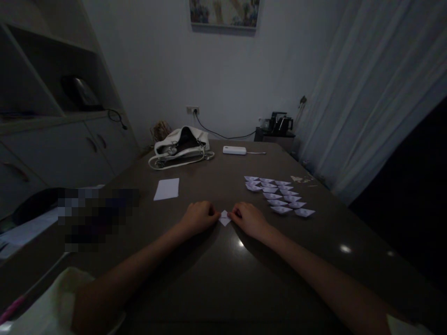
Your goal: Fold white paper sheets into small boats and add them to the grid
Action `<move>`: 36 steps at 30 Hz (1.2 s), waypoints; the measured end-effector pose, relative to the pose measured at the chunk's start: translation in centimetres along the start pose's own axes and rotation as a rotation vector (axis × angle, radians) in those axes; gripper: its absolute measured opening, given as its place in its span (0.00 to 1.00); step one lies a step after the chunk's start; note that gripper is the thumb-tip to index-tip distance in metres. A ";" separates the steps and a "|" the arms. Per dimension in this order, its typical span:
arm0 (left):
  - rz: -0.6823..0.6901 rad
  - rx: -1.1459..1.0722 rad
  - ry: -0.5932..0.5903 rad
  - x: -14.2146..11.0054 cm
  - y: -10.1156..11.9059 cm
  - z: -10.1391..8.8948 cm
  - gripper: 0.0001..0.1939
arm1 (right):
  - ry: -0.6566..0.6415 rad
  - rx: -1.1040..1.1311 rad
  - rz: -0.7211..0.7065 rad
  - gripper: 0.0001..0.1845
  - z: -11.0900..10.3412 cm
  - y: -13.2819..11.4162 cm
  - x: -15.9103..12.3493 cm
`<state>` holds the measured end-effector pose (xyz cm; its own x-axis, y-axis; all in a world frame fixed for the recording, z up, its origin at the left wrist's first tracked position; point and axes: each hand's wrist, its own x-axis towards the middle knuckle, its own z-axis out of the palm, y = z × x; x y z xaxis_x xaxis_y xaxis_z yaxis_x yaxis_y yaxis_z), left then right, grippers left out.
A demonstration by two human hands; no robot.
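Note:
Between my two hands is a small piece of folded white paper [225, 218], diamond-shaped, low over the brown table. My left hand [199, 217] pinches its left corner between thumb and fingers. At the right corner, my right hand [250, 218] grips it in the same way. Several folded paper boats [277, 197] stand in rows to the right of my right hand. A stack of white paper sheets [166, 189] lies beyond my left hand, to the left.
A white bag [183, 146] lies at the table's far left, and a white power bank [234, 150] with a short cable sits at the far middle. Paper scraps [300, 179] lie near the right edge. Papers [31, 228] and a blurred-out patch occupy the left side.

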<state>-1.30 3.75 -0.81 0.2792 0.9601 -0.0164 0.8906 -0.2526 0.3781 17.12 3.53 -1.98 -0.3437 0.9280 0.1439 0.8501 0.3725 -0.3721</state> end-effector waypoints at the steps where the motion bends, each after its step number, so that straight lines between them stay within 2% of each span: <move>1: -0.001 0.003 -0.001 0.0 0.0 0.0 0.16 | 0.000 -0.006 0.001 0.11 0.0 0.0 0.0; 5: -0.022 0.014 -0.005 -0.1 -0.1 -0.2 0.17 | 0.001 -0.015 -0.015 0.09 0.1 -0.1 -0.2; 9: -0.063 0.012 0.001 0.2 -0.5 -0.5 0.17 | 0.045 0.019 -0.052 0.03 0.2 -0.2 -0.4; 17: -0.126 -0.011 0.020 0.6 -0.7 -0.3 0.16 | 0.035 0.157 -0.071 0.06 0.4 0.6 0.1; 24: -0.093 -0.042 0.059 0.4 -0.9 0.0 0.14 | 0.018 0.281 -0.065 0.08 0.4 1.5 0.7; 29: 0.022 -0.078 0.094 -0.1 -0.5 0.4 0.08 | 0.002 0.337 -0.099 0.08 0.2 1.6 0.7; 33: 0.278 -0.032 0.183 -0.5 -0.1 0.6 0.10 | 0.035 0.328 -0.125 0.08 0.2 1.6 0.4; 36: 0.436 0.082 0.170 -0.8 0.2 0.4 0.11 | 0.061 0.284 -0.207 0.11 0.1 1.6 0.3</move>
<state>-1.19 2.85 -1.04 0.5771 0.7664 0.2821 0.7304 -0.6389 0.2415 18.34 4.38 -2.65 -0.4655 0.8347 0.2944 0.6174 0.5445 -0.5678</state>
